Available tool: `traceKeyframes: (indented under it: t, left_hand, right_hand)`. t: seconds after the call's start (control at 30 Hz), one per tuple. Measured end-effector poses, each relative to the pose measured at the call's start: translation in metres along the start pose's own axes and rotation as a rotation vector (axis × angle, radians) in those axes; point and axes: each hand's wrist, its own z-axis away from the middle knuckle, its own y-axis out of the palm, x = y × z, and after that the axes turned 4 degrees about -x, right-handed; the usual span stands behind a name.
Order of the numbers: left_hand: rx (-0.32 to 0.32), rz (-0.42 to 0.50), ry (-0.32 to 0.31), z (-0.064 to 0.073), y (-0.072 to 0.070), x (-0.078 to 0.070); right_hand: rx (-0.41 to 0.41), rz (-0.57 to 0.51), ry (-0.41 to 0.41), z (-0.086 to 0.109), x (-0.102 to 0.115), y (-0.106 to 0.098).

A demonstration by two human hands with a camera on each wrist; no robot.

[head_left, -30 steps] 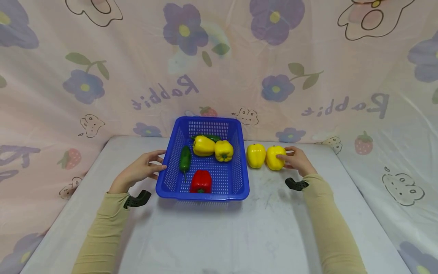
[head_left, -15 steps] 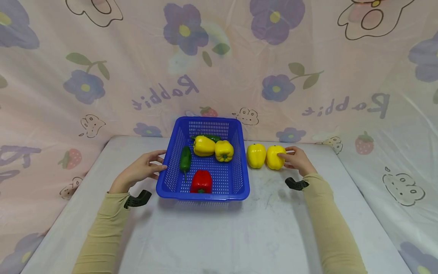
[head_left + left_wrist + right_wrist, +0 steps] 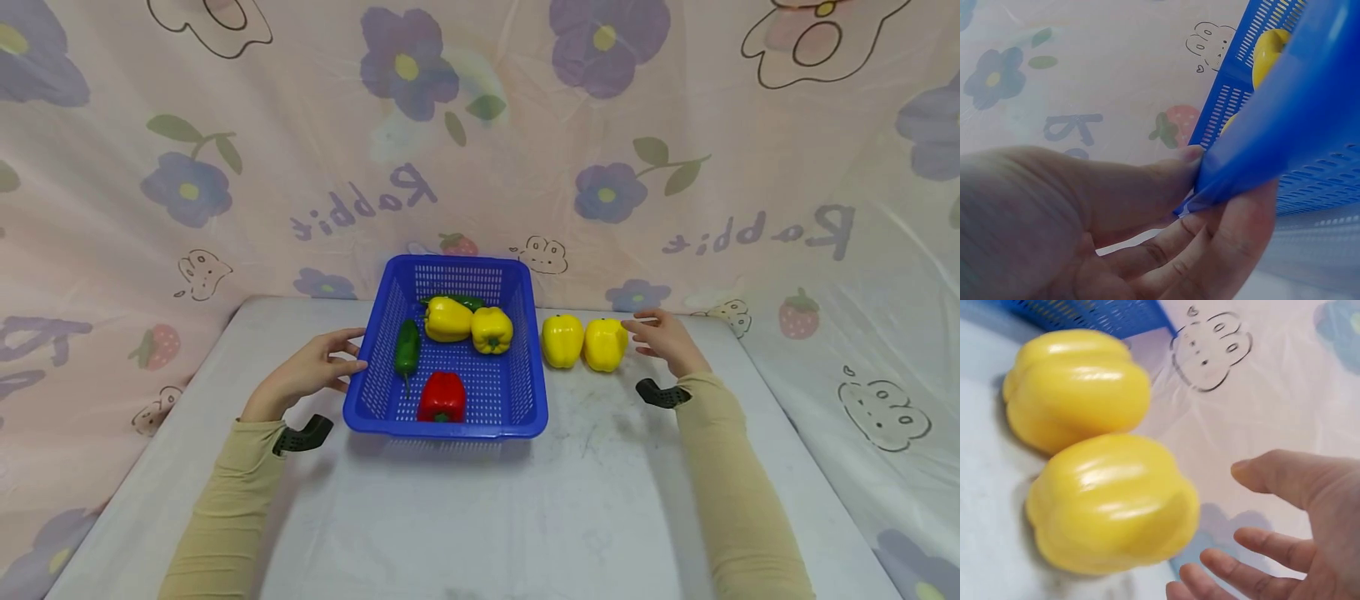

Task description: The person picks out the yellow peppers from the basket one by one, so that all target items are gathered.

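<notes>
At the left side of a blue plastic basket (image 3: 444,431), my left hand (image 3: 311,367) pinches the rim. In the left wrist view the thumb (image 3: 1166,178) lies on one side of the rim and the fingers curl beneath it. My right hand (image 3: 663,342) is just right of two yellow bell peppers standing side by side, the nearer one (image 3: 606,345) and the other (image 3: 562,341). Its fingers are spread and hold nothing; the right wrist view shows a gap between the fingertips and the nearer pepper (image 3: 1113,506).
Inside the basket lie a red bell pepper (image 3: 442,397), two yellow bell peppers, one at the right (image 3: 492,331) and one farther back (image 3: 448,320), and two green chili peppers, one at the left (image 3: 407,347). A patterned curtain (image 3: 480,167) hangs behind the white table (image 3: 480,517).
My right hand has let go of the nearer yellow bell pepper and moved slightly right and away. Both peppers stay in place. The left hand keeps its hold on the basket rim.
</notes>
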Motion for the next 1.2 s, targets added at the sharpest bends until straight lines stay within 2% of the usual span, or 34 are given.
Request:
traceKeyframes:
  t: [0.2, 0.53, 0.8, 0.97, 1.2]
  left_hand:
    - [-0.002, -0.004, -0.007, 0.000, 0.000, -0.001]
    - [0.005, 0.000, -0.002, -0.001, 0.000, 0.000]
    - [0.000, -0.002, -0.007, 0.000, 0.000, 0.000]
    - [-0.003, 0.000, -0.007, 0.000, 0.000, 0.000]
    - [-0.002, 0.001, -0.008, 0.000, 0.001, 0.000]
  right_hand:
    - [-0.011, -0.005, -0.079, 0.002, 0.019, -0.003]
    - [0.026, 0.008, -0.182, 0.002, 0.055, 0.006]
    - [0.055, 0.008, -0.273, 0.003, 0.081, 0.022]
    - [0.075, 0.024, -0.300, 0.004, 0.091, 0.036]
    - [0.094, 0.037, -0.388, 0.008, 0.101, 0.054]
